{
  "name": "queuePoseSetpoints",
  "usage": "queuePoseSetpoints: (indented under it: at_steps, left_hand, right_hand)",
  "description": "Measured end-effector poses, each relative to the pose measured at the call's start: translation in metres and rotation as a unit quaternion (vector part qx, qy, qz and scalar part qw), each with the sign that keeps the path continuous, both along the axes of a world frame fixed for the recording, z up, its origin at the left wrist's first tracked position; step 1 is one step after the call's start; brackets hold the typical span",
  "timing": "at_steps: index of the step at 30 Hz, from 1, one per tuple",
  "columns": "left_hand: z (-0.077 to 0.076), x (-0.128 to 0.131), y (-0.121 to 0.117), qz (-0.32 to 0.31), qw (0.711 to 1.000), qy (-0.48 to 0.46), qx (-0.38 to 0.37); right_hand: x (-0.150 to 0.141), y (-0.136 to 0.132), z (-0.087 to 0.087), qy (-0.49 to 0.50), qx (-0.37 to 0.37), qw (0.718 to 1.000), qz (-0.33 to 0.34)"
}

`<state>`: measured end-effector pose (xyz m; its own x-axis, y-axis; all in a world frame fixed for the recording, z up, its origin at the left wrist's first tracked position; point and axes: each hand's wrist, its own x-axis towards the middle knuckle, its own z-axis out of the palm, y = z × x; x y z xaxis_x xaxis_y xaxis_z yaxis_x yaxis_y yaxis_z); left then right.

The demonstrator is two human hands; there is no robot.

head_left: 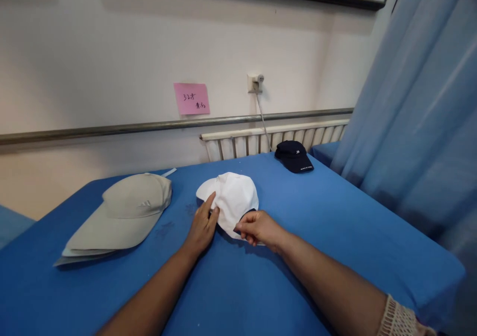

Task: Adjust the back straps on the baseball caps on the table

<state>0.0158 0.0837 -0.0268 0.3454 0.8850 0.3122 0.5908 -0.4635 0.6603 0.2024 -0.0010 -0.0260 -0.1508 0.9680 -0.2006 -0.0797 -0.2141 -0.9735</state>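
With its brim pointing off to the left, the white cap (235, 194) sits in the middle of the blue-covered table (328, 216), both hands on it. Left hand (203, 225) is laid against the near side by the brim, fingers kinda spread, just touching and not gripping. Right hand (257, 228) has thumb and fingertips pinched together at the back edge, by the dark-edged opening, but can't tell exactly what bit is in the pinch. Over on the left there's a stack of caps with a beige one (136, 199) on top, and a navy cap (294, 156) sits near the far edge, by the white radiator (238, 144). Pink note (192, 99) with handwriting is stuck on the wall above the metal rail (149, 127).
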Motion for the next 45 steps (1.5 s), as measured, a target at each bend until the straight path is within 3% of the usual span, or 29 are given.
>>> queuePoseSetpoints:
  at_steps: [3, 5, 8, 11, 15, 20, 23, 28, 33, 38, 45]
  left_hand:
    - [0.004, 0.000, 0.014, 0.044, 0.988, -0.116, -0.093]
    - [0.006, -0.003, 0.017, 0.091, 0.952, -0.236, -0.173]
    - [0.004, -0.013, 0.016, 0.125, 0.903, -0.343, -0.226]
    - [0.000, -0.021, 0.015, 0.151, 0.918, -0.312, -0.192]
    - [0.001, -0.021, 0.009, 0.162, 0.960, -0.214, -0.083]
    - [0.013, -0.015, -0.016, 0.060, 0.993, -0.096, 0.018]
    - [0.018, -0.013, -0.034, -0.028, 0.996, -0.024, 0.087]
    - [0.022, -0.010, -0.055, -0.172, 0.978, 0.071, 0.091]
    - [0.032, -0.001, -0.070, -0.314, 0.936, 0.141, 0.069]
    - [0.035, 0.003, -0.075, -0.371, 0.915, 0.155, 0.043]
    - [0.031, 0.003, -0.071, -0.377, 0.914, 0.147, 0.037]
  right_hand:
    - [-0.013, -0.006, -0.004, -0.062, -0.010, 0.996, 0.057]
    - [-0.016, -0.008, -0.007, -0.125, -0.009, 0.989, 0.075]
    - [-0.007, -0.004, -0.008, -0.280, 0.062, 0.958, -0.016]
    - [0.012, 0.006, -0.008, -0.392, 0.118, 0.904, -0.124]
    - [0.035, 0.021, -0.017, -0.380, 0.088, 0.900, -0.196]
    - [0.052, 0.030, -0.032, -0.354, 0.074, 0.907, -0.217]
    - [0.056, 0.031, -0.034, -0.358, 0.075, 0.908, -0.207]
    - [0.054, 0.030, -0.029, -0.378, 0.083, 0.902, -0.192]
    - [0.054, 0.029, -0.027, -0.391, 0.091, 0.897, -0.186]
    - [0.058, 0.031, -0.030, -0.340, 0.085, 0.924, -0.154]
    - [0.072, 0.029, -0.030, -0.248, 0.076, 0.964, -0.063]
